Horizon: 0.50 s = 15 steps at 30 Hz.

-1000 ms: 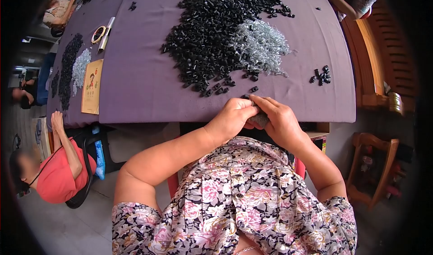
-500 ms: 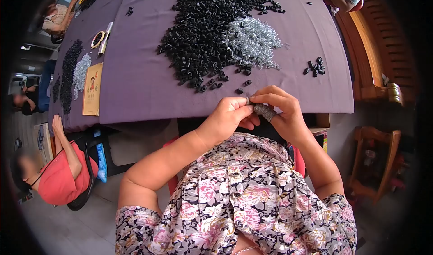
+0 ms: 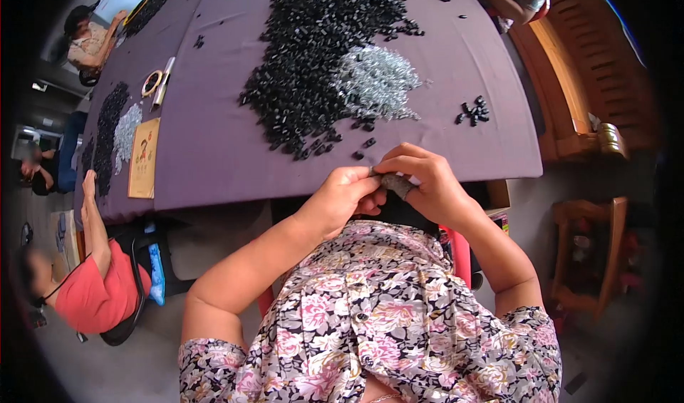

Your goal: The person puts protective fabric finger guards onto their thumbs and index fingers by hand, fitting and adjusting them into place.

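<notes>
At the table's near edge my left hand is closed, thumb and forefinger pinched together. My right hand meets it there, its fingers bent over the left fingertips and closed too. A grey wrap covers the right thumb. Whatever is between the fingertips is too small and hidden to make out. Just beyond the hands lie a few loose black pieces. Farther up spreads a large heap of small black parts, with a pile of shiny clear or silvery bits against its right side.
A small cluster of black pieces lies on the purple tablecloth at right. To the left are a yellow booklet, a tape roll and more piles. A person in red sits at left; a wooden chair stands at right.
The camera view has shifted a little, so the heaps sit lower and farther left. Both hands stay together at the fingertips, with only slight finger movement.
</notes>
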### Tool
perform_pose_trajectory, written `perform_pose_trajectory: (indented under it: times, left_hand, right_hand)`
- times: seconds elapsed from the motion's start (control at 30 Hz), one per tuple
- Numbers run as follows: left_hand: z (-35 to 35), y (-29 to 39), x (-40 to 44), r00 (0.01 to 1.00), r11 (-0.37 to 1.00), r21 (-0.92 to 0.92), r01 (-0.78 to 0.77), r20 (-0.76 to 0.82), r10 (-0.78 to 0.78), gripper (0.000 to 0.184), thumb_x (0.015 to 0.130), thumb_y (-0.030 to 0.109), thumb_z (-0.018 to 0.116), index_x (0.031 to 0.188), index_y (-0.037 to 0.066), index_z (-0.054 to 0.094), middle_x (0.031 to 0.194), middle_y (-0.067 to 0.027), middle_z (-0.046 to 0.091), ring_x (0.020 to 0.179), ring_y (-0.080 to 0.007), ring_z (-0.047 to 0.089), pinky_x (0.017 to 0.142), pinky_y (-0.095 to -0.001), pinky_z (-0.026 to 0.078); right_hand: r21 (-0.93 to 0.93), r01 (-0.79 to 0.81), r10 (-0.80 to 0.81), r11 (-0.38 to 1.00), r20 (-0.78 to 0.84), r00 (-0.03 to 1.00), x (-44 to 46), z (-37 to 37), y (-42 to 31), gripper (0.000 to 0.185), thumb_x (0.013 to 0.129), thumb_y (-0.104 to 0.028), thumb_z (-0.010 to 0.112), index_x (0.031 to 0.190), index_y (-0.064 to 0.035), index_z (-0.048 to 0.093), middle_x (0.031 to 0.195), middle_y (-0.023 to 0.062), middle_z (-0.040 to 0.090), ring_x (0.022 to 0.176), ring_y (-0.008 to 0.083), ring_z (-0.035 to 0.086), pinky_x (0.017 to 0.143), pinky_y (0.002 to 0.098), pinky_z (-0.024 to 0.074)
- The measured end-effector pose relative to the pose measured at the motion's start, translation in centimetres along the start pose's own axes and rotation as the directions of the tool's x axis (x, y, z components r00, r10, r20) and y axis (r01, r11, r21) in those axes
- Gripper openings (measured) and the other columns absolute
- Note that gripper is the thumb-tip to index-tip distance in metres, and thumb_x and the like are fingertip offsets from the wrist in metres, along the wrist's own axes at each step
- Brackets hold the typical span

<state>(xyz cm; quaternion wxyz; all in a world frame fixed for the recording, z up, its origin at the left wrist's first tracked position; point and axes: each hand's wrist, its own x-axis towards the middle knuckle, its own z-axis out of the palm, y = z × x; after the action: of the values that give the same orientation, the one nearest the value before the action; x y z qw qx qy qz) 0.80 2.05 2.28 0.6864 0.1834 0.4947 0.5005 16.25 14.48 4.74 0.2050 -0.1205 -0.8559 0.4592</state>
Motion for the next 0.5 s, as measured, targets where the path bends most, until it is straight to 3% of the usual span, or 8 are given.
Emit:
perform_pose_trajectory:
  times: [0.13, 0.27, 0.5]
  left_hand:
    - [-0.4, -0.4, 0.3, 1.0, 0.999, -0.044, 0.014, 0.015, -0.014, 0.018, 0.101, 0.016, 0.05, 0.095, 0.003, 0.062, 0.082, -0.003, 0.061, 0.072, -0.0106, 0.057, 0.073, -0.0288, 0.052]
    - [-0.8, -0.6, 0.2, 1.0, 1.0, -0.016, 0.014, -0.023, -0.014, 0.019, 0.101, 0.016, 0.051, 0.098, 0.002, 0.063, 0.083, -0.0023, 0.062, 0.074, -0.0105, 0.06, 0.074, -0.0274, 0.053]
    - [-1.7, -1.5, -0.3, 0.999, 0.996, 0.08, -0.032, -0.002, 0.032, 0.02, 0.101, 0.017, 0.052, 0.103, 0.001, 0.063, 0.088, -0.0028, 0.064, 0.077, -0.0098, 0.061, 0.073, -0.0246, 0.053]
  right_hand:
    - [0.036, -0.073, 0.072, 0.997, 0.036, 0.997, 0.2, 0.0, 0.0, 0.031, 0.071, 0.011, 0.061, 0.1, 0.0025, 0.067, 0.097, 0.0155, 0.064, 0.089, 0.0359, 0.065, 0.079, 0.0383, 0.0529]
    - [-0.192, 0.103, -0.109, 0.976, -0.017, 0.994, 0.4, 1.4, 0.4, 0.029, 0.065, 0.007, 0.063, 0.093, -0.0003, 0.067, 0.093, 0.0135, 0.062, 0.089, 0.0359, 0.062, 0.076, 0.0418, 0.0527]
    - [-0.243, 0.161, -0.14, 0.957, 0.102, 0.985, 1.1, 1.0, -0.2, 0.027, 0.064, 0.003, 0.064, 0.09, -0.0006, 0.067, 0.09, 0.013, 0.062, 0.087, 0.0352, 0.062, 0.075, 0.0427, 0.0517]
